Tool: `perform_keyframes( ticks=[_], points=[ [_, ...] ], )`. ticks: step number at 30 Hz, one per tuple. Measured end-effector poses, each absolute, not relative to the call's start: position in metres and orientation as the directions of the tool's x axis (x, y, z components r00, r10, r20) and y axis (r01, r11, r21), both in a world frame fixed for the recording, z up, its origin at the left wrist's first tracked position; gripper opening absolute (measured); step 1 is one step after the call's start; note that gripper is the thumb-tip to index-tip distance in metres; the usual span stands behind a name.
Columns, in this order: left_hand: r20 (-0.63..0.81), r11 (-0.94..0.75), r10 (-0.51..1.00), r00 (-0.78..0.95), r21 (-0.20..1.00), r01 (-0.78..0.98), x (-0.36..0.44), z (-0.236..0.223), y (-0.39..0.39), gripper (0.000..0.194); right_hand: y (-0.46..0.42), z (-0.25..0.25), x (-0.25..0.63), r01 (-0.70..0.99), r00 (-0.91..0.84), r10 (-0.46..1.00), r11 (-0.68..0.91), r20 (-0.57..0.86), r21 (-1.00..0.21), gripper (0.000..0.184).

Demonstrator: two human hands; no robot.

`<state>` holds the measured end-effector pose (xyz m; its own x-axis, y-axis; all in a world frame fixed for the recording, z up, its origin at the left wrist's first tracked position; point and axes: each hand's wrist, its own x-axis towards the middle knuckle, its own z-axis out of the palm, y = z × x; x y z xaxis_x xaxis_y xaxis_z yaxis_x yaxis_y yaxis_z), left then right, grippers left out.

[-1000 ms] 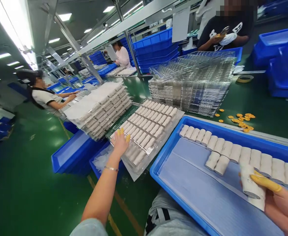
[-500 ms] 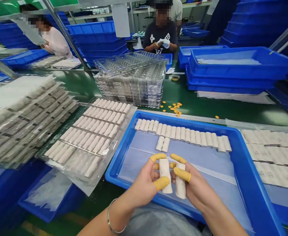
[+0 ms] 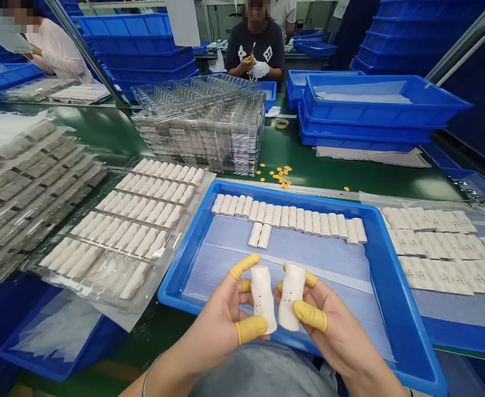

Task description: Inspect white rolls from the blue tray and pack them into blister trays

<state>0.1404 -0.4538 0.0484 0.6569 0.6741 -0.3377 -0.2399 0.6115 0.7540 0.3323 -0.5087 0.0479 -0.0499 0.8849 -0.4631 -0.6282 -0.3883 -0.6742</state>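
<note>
My left hand (image 3: 221, 317) is closed around a white, waisted cylindrical piece (image 3: 264, 298), gripped between thumb and fingers in yellow finger cots. A matching white piece (image 3: 291, 289) is in my right hand (image 3: 329, 325), also pinched by cot-covered fingers. Both pieces are held close to upright, side by side, small dark marks showing on their faces. Below them is a blue tray (image 3: 411, 309) lined with pale bluish sheet. Along its far side stands a row of similar white pieces (image 3: 284, 216), with two more in front of that row (image 3: 259, 235).
To the left lies a clear plastic tray of white pieces (image 3: 122, 220), beside a stack of filled trays (image 3: 27, 187). Empty clear trays (image 3: 209, 127) are piled behind. Small yellow discs (image 3: 281, 176) lie on the green table. More marked pieces (image 3: 436, 248) sit at right. A co-worker (image 3: 254, 55) sits opposite.
Both white pieces have been turned, so their dark-marked faces now show toward me. The view has shifted, moving the scene leftward. The co-worker opposite has changed hand position.
</note>
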Motion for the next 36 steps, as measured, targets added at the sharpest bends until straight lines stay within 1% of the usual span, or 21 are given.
perform_keyframes(
  ticks=[4,8,10,12,17,21,26,32,36],
  points=[
    [-0.311,0.555,0.692,0.651,0.806,-0.205,0.133,0.057,-0.460,0.084,-0.520,0.056,0.325,-0.546,0.012,0.924,-0.313,-0.382,-0.777,0.044],
    [-0.259,0.463,0.717,0.647,0.871,-0.164,0.125,0.065,-0.463,0.069,-0.524,0.064,0.319,-0.572,-0.005,0.934,-0.296,-0.357,-0.765,0.054],
    [-0.237,0.439,0.704,0.669,0.886,-0.148,0.121,0.069,-0.463,0.067,-0.524,0.070,0.318,-0.575,-0.006,0.937,-0.290,-0.350,-0.765,0.056],
    [-0.226,0.434,0.682,0.696,0.891,-0.135,0.117,0.073,-0.462,0.068,-0.524,0.075,0.318,-0.552,-0.006,0.936,-0.298,-0.353,-0.779,0.056],
    [-0.235,0.481,0.639,0.732,0.865,-0.142,0.112,0.078,-0.461,0.077,-0.522,0.081,0.318,-0.506,-0.031,0.924,-0.343,-0.381,-0.791,0.056],
    [-0.224,0.538,0.641,0.734,0.813,-0.222,0.112,0.077,-0.461,0.080,-0.520,0.083,0.317,-0.555,-0.090,0.917,-0.371,-0.389,-0.745,0.056],
    [-0.219,0.583,0.637,0.739,0.764,-0.276,0.112,0.077,-0.462,0.082,-0.518,0.085,0.316,-0.579,-0.093,0.916,-0.369,-0.391,-0.727,0.055],
    [-0.185,0.594,0.641,0.745,0.734,-0.328,0.112,0.079,-0.463,0.077,-0.520,0.091,0.316,-0.578,-0.088,0.903,-0.391,-0.421,-0.717,0.056],
    [-0.148,0.600,0.638,0.756,0.711,-0.367,0.114,0.083,-0.464,0.065,-0.523,0.093,0.315,-0.559,-0.091,0.904,-0.394,-0.418,-0.730,0.055]
  ],
)
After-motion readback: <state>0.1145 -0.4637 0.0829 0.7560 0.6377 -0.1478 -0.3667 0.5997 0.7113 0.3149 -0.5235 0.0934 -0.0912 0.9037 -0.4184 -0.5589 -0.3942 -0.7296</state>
